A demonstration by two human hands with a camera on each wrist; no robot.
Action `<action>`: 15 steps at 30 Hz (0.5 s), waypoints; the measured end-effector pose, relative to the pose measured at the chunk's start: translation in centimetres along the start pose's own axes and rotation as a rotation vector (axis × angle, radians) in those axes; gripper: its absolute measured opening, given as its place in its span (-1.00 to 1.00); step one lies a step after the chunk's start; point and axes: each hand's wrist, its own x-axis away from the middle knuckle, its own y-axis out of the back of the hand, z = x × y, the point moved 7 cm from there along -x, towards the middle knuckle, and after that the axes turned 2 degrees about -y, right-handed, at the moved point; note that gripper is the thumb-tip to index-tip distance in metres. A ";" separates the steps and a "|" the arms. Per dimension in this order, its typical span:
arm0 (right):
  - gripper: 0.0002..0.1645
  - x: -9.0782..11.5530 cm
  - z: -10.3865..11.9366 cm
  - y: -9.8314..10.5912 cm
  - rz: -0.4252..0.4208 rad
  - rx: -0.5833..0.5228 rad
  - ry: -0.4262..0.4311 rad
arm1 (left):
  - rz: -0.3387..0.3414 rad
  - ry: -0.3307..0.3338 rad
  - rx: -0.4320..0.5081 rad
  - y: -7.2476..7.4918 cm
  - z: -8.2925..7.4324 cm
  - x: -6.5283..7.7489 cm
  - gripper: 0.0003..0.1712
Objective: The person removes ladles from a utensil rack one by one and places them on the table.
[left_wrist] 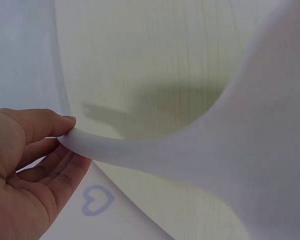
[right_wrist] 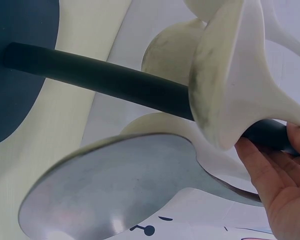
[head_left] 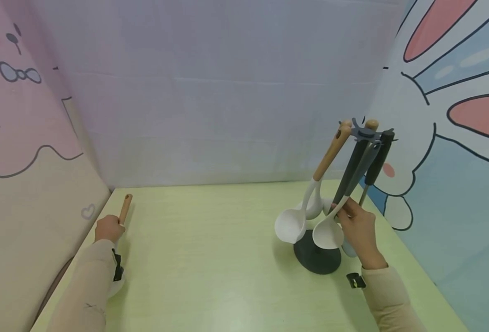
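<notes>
My left hand [head_left: 108,228] pinches the neck of a white-headed kitchen utensil [left_wrist: 135,154] between thumb and fingers, over the left side of the table. Its wooden handle [head_left: 125,208] points away past the hand, and its broad white head spreads back toward the wrist. At the right, my right hand [head_left: 358,228] grips the dark post [right_wrist: 110,77] of a utensil stand, whose round black base [head_left: 317,258] shows below. Around the post hang a white ladle with a wooden handle [head_left: 290,226], a white ladle with a grey handle [head_left: 327,233] and a metal spoon [right_wrist: 110,185].
The pale wooden table [head_left: 199,244] spans the space between both hands. A plain pale curtain [head_left: 211,92] closes the back, and printed cartoon panels stand at the left and right. More handles, black and wooden, crowd the stand's hooked top [head_left: 366,133].
</notes>
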 end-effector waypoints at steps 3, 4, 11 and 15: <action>-0.89 0.0 0.1 0.0 0.003 0.000 0.001 | -0.003 0.012 0.004 -0.3 0.4 0.0 -0.82; -0.89 0.0 0.1 0.0 0.004 0.002 0.003 | -0.001 0.021 0.005 -0.3 0.5 0.0 -0.81; -0.90 0.0 0.3 -0.1 0.009 0.026 0.007 | 0.034 0.074 -0.005 -1.0 1.2 0.2 -0.80; -0.90 0.0 0.3 -0.2 0.013 0.034 0.002 | 0.036 0.075 -0.016 -1.2 1.6 0.2 -0.83</action>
